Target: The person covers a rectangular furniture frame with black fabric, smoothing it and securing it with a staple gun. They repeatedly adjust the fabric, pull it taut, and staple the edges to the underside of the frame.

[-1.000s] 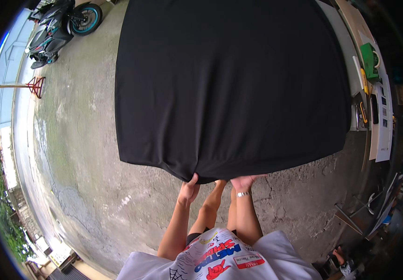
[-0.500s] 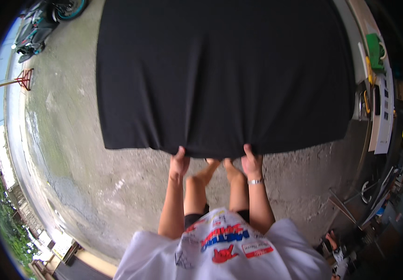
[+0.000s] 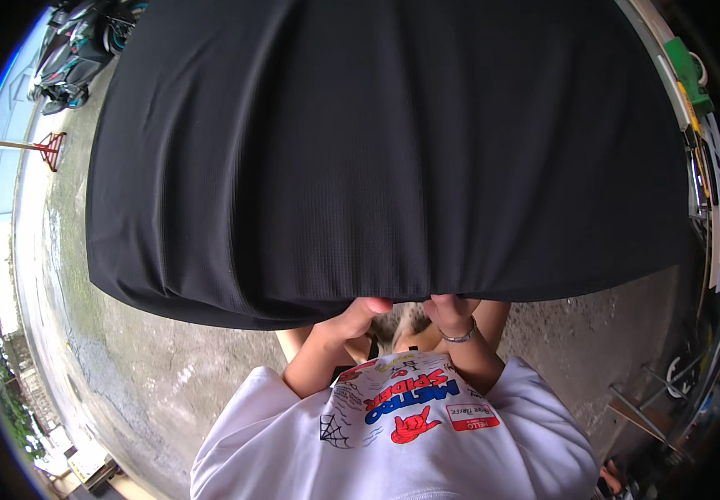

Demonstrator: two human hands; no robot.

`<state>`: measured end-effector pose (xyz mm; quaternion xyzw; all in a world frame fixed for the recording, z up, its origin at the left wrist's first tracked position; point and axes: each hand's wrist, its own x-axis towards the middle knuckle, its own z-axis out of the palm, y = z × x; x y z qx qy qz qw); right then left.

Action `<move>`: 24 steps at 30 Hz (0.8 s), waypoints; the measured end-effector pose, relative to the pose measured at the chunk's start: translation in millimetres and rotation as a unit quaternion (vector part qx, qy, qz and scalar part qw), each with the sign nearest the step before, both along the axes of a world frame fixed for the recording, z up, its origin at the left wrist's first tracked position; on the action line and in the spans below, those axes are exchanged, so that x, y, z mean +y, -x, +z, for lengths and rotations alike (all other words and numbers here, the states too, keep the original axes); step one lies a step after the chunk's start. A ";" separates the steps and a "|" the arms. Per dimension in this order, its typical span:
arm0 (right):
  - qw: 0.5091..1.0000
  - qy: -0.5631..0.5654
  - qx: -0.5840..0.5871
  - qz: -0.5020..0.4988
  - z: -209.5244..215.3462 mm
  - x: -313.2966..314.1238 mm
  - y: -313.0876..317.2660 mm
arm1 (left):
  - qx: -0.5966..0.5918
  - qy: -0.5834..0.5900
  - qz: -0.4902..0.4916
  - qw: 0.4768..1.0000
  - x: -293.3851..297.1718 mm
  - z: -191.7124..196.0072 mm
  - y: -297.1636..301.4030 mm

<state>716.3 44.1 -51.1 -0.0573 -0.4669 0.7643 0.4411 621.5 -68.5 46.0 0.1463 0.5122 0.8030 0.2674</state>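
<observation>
A large black cloth (image 3: 393, 142), finely ribbed and matte, is held up in front of the person and fills most of the head view. It spreads from the upper left to the upper right edge of the frame, and its lower hem curves across the middle, hanging above the concrete floor (image 3: 126, 367). Soft folds run down its left portion; the left lower corner rounds under.

Both hands grip the lower hem near its centre. The left hand (image 3: 358, 315) is closed on the hem, thumb on the near side, fingers hidden behind the fabric. The right hand (image 3: 451, 310) is closed on the hem just beside it, fingers likewise hidden; a thin bracelet (image 3: 460, 336) circles its wrist. The two hands are near each other but not touching.

Below the hands, the person's white printed shirt (image 3: 393, 433) occupies the lower centre.

Outward from there:
- Upper left: a parked scooter (image 3: 76, 42) and a red stand (image 3: 47, 148) on the concrete.
- Right edge: a worktop (image 3: 714, 200) carrying papers and a green object (image 3: 687, 71).
- Lower right: metal frames, indistinct.
</observation>
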 end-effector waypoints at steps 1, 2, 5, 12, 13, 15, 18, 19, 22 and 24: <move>0.999 -0.009 0.029 0.020 5.1 3.0 8.0 | 0.030 -0.010 0.008 0.999 0.1 -8.5 1.8; 0.997 -0.016 0.056 0.040 11.2 5.0 14.2 | 0.060 -0.019 0.018 0.998 -0.3 -16.4 3.0; 0.994 -0.030 0.105 0.015 40.3 -0.6 39.7 | 0.131 -0.046 0.051 0.989 -2.5 -31.6 11.2; 0.984 -0.085 0.028 -0.153 61.9 -11.5 53.7 | -0.075 -0.470 0.078 0.876 -44.5 -15.7 57.8; 0.979 -0.104 0.032 -0.173 63.8 -11.3 54.0 | -0.056 -0.480 0.096 0.870 -67.7 -19.4 75.1; 0.971 -0.134 0.046 -0.192 70.4 -11.7 54.5 | -0.020 -0.500 0.121 0.857 -116.8 -23.9 105.7; 0.976 -0.108 0.066 -0.178 66.8 -14.0 56.4 | -0.046 -0.396 0.309 0.863 -185.1 -19.4 134.6; 0.977 -0.100 0.078 -0.170 65.0 -14.4 56.4 | -0.013 -0.364 0.352 0.862 -198.7 -19.8 136.2; 0.980 -0.089 0.087 -0.157 65.3 -18.3 57.1 | 0.076 -0.301 0.416 0.855 -219.0 -27.5 137.6; 0.982 -0.080 0.081 -0.151 65.5 -18.4 58.4 | 0.058 -0.310 0.444 0.839 -215.1 -36.9 140.8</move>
